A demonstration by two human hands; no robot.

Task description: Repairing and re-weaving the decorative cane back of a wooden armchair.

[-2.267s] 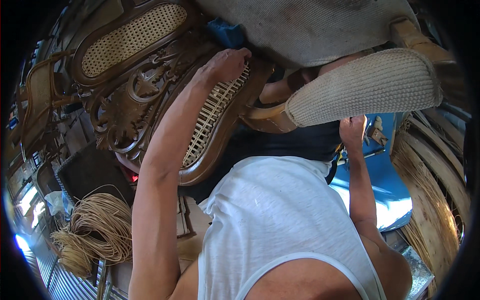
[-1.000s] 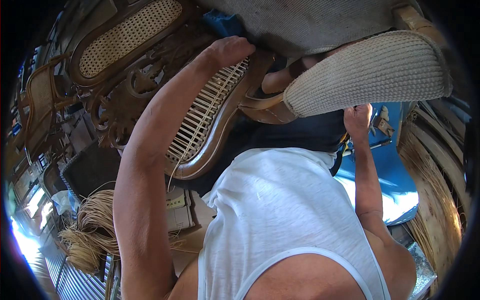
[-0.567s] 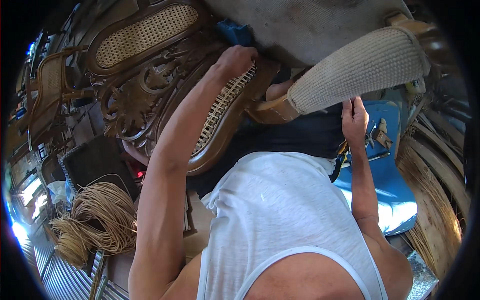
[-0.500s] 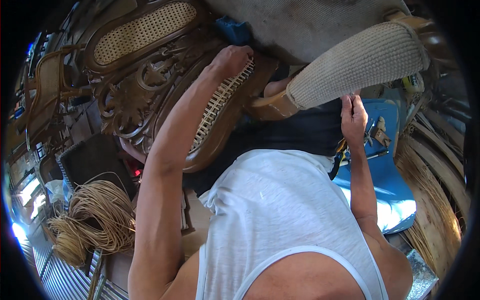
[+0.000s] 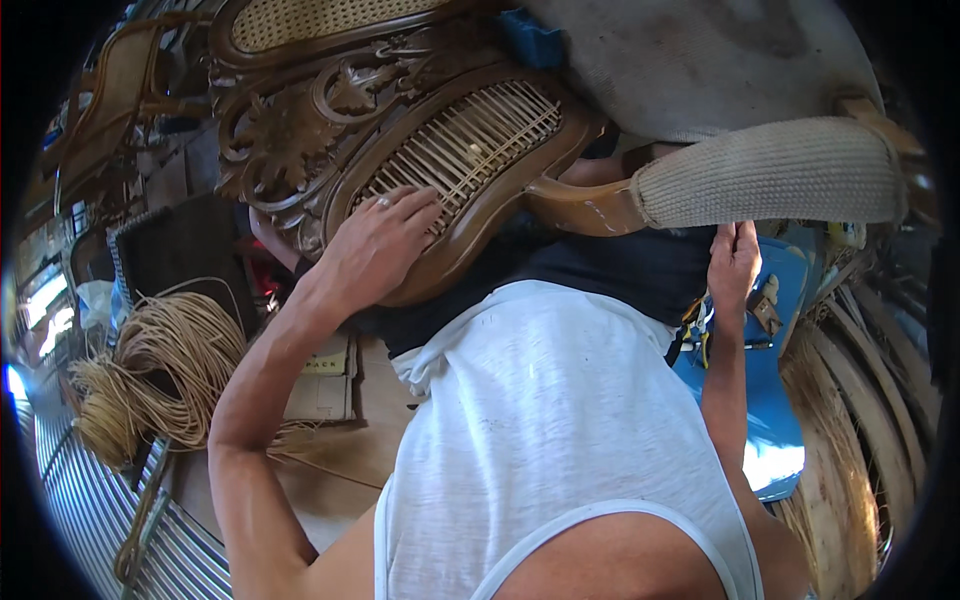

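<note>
My left hand (image 5: 385,240) lies over the near end of a half-woven cane panel (image 5: 480,140), its fingers stretched out on the strands. The panel is set in a carved brown wooden chair frame (image 5: 590,125) lying across my lap. Many strands run across the opening, and a few lengthwise ones cross them along the near side. Beside the woven padded armrest (image 5: 765,175), my right hand (image 5: 733,268) is closed, fingers pressed together. Its fingertips reach the armrest's lower edge, and whatever they may hold cannot be made out.
A finished cane panel (image 5: 330,22) belongs to the carved work at the far left. A coil of rattan strands (image 5: 180,355) rests at left. To the right stand a blue plastic seat (image 5: 745,400) with hand tools and bundled fibre strips (image 5: 830,440).
My left hand has come from the panel's far end to its near end, and its closed fingers have spread out. The view has shifted; my right hand stays by the armrest.
</note>
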